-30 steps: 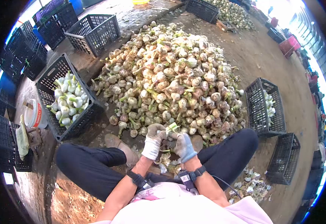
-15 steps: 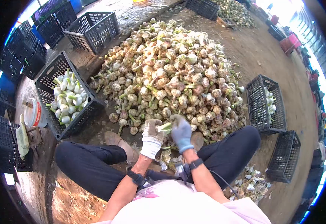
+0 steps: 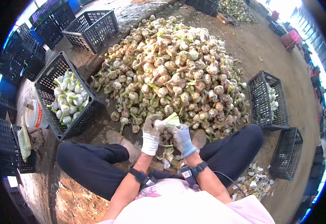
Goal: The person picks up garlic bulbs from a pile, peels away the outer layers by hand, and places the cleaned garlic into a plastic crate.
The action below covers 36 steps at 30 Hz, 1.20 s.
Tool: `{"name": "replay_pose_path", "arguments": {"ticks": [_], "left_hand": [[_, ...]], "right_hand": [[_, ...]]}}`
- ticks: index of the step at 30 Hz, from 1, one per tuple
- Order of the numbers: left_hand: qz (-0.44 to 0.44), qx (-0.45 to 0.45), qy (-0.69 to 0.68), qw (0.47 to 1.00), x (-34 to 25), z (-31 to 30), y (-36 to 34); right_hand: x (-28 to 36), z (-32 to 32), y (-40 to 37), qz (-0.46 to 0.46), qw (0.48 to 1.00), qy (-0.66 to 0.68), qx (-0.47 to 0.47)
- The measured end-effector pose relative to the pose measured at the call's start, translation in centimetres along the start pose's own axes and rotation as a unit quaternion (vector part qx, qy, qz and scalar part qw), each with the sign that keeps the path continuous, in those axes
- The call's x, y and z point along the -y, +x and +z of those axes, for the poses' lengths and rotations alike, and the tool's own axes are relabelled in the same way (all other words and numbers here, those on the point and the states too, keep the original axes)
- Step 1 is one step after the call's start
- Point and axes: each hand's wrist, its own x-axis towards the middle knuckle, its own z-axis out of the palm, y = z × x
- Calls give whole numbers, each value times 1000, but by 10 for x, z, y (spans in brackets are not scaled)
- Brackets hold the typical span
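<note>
A garlic bulb with a short pale-green stem is held up in front of the big pile of garlic, its stem pointing right. My left hand, in a soiled white glove, is closed around the bulb end. Wearing a blue-grey glove, my right hand is closed against the garlic just below its stem; the fingertips are partly hidden. Loose peeled skins lie on the ground beneath both hands.
A black crate of cleaned white garlic stands at left, beside a white bucket. Another crate at right holds some garlic, with a further crate nearer me. Discarded skins are heaped beside my right knee.
The garlic's stem now shows clearly, pointing up and right. My right hand has moved slightly down, from over the stem to below it. My left hand stays on the bulb.
</note>
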Motion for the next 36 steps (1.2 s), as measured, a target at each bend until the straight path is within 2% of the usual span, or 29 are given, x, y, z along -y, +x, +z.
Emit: {"name": "replay_pose_path", "arguments": {"ticks": [1, 2, 3, 5, 6, 8, 9, 10, 11, 12, 13, 14, 15, 17, 18, 19, 20, 21, 22, 23, 24, 27, 29, 30, 31, 32, 33, 35, 36], "left_hand": [[-71, 6, -51, 996, -2, -1, 0], [-138, -6, -161, 977, 3, 0, 2], [-138, -4, -160, 977, 5, 3, 2], [-147, -39, -258, 954, 3, 6, -1], [-163, -37, -262, 951, 8, 5, -2], [-205, 3, -213, 955, 16, -3, 5], [-244, 39, -165, 955, 20, -6, 6], [-212, 59, -34, 975, 16, -4, 7], [-212, 61, -34, 975, 12, -2, 6], [-126, 65, 37, 989, 8, -1, 3], [-39, 66, 107, 991, 7, -1, 0], [-136, 67, 3, 988, 8, -2, 1], [-137, 61, 3, 989, 18, -4, 0], [-126, -43, -27, 991, 26, -3, 2], [-199, -56, -64, 976, 29, -9, 1], [-211, -62, -230, 948, 19, -5, -2], [-213, -7, -246, 946, 15, -8, -2], [-213, 50, -261, 940, 12, -12, 1], [-212, 52, -262, 940, 10, -13, 2], [-234, 68, -214, 946, 10, -13, 1], [-255, 82, -164, 949, 10, -14, 0], [-237, 64, -56, 968, 13, -25, 3], [-273, 59, -160, 947, 0, -25, 1], [-304, 49, -260, 915, -12, -20, -1], [-328, 42, -358, 873, -18, -15, 2], [-304, -1, -383, 872, -6, -11, 7], [-298, -7, -389, 872, -2, -12, 11], [-290, -110, -334, 890, 9, -22, 9], [-324, -145, -322, 878, 21, -31, 11]], "right_hand": [[-1, 2, 3, -53, 997, -46, -24], [-1, 5, 4, 3, 998, -3, -57], [2, 1, 2, 2, 998, -1, -58], [22, 7, -10, -138, 982, -128, -8], [21, 10, -9, -138, 982, -125, -9], [21, 13, -6, 48, 993, -80, -76], [23, 11, -5, 47, 993, -80, -79], [25, 8, -3, -55, 969, -234, -61], [27, 6, -2, -153, 911, -381, -39], [28, 4, -1, -245, 822, -514, -16], [27, 5, -2, -244, 823, -513, -14], [27, 7, -4, -197, 869, -455, -11], [27, 9, -5, -148, 908, -393, -5], [24, 4, -4, -81, 919, -386, 13], [17, -4, 2, 33, 993, -111, 4], [19, -10, 5, 143, 974, 175, -7], [28, -16, 1, 223, 944, 241, 20], [21, -19, 4, 220, 945, 242, 20], [8, -25, 9, 21, 998, -39, 54], [3, -26, 9, -177, 928, -318, 83], [-5, -19, 16, 115, 987, -108, -27], [12, -14, 15, 76, 988, -128, -35], [-1, -20, 17, 99, 979, -176, 28], [-31, -34, 19, 28, 926, -346, 150], [-76, -44, 21, -86, 824, -500, 252], [-130, -58, 23, -241, 729, -564, 304], [-35, -12, -12, 41, 873, -408, 264], [37, -3, -8, -242, 807, -348, 410], [65, 5, -16, 133, 946, -89, 283]]}}
